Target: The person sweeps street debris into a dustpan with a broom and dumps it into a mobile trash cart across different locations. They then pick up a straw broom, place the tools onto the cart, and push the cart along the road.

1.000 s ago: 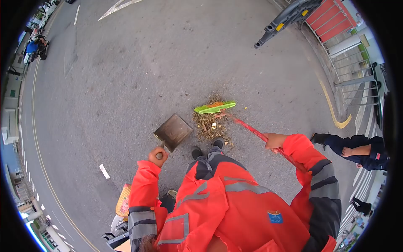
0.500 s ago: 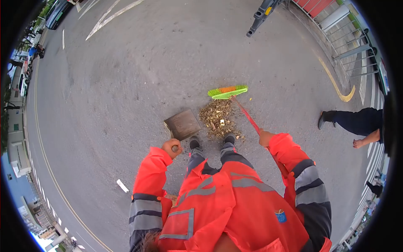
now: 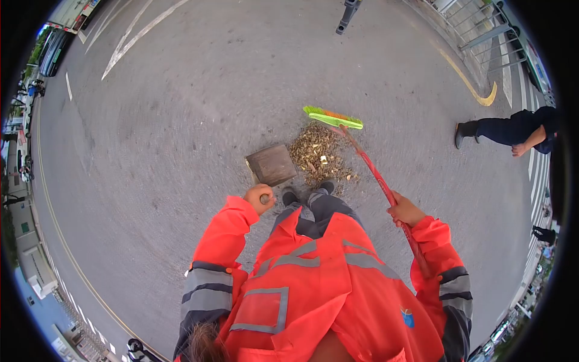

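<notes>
My left hand (image 3: 260, 199) is closed around the upright handle of a brown dustpan (image 3: 272, 166), whose round end shows in the fist. The pan rests on the asphalt just left of a heap of dry leaves (image 3: 318, 154) with a few pale scraps in it. My right hand (image 3: 406, 210) grips the red stick of a broom (image 3: 375, 170). At the stick's far end, the lime-green broom head (image 3: 333, 118) with green and orange bristles lies along the far edge of the heap. Both my shoes stand at the near side of the leaves.
A person in dark trousers (image 3: 509, 128) and boots walks at the right. Metal railings (image 3: 482, 39) and a curved yellow line (image 3: 479, 96) lie at the upper right. A dark post-like object (image 3: 348, 15) stands at the top. Vehicles (image 3: 55, 53) line the upper left.
The whole view has shifted a little. My right hand has moved outward and nearer my body, and the broom head has turned slightly at the heap's far edge. The dustpan sits closer to the leaves.
</notes>
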The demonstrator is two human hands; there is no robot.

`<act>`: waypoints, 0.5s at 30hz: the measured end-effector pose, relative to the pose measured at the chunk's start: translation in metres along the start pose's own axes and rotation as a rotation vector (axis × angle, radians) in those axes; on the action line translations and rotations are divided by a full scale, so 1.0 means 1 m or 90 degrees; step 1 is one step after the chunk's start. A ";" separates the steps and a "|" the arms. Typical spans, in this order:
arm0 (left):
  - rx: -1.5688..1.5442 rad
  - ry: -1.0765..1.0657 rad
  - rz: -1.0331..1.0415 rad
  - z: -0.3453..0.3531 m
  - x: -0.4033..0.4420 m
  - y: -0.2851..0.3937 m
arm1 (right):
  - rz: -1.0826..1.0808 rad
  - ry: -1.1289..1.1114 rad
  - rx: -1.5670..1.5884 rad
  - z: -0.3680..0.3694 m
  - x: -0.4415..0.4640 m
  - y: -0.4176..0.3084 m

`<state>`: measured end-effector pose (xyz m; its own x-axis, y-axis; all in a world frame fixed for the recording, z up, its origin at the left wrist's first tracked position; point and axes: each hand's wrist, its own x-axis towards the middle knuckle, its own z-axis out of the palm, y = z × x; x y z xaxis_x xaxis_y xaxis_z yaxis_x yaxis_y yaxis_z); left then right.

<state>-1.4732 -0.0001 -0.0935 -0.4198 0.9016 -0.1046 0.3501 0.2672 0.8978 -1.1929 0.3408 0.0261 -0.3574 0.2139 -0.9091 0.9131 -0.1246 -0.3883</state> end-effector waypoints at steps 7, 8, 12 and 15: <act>0.005 -0.021 -0.029 0.000 0.032 0.026 | 0.044 -0.057 0.277 -0.008 0.031 0.013; 0.011 -0.029 -0.034 -0.004 0.032 0.029 | 0.046 -0.064 0.285 -0.010 0.033 0.014; 0.009 -0.008 -0.103 -0.004 0.041 0.035 | 0.061 -0.123 0.347 -0.018 0.037 0.017; 0.027 0.031 -0.101 0.008 0.051 0.032 | 0.080 -0.138 0.343 -0.021 0.037 0.016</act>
<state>-1.4767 0.0577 -0.0742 -0.5117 0.8301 -0.2217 0.3107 0.4193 0.8530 -1.1875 0.3675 -0.0104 -0.3367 -0.0309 -0.9411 0.7429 -0.6229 -0.2453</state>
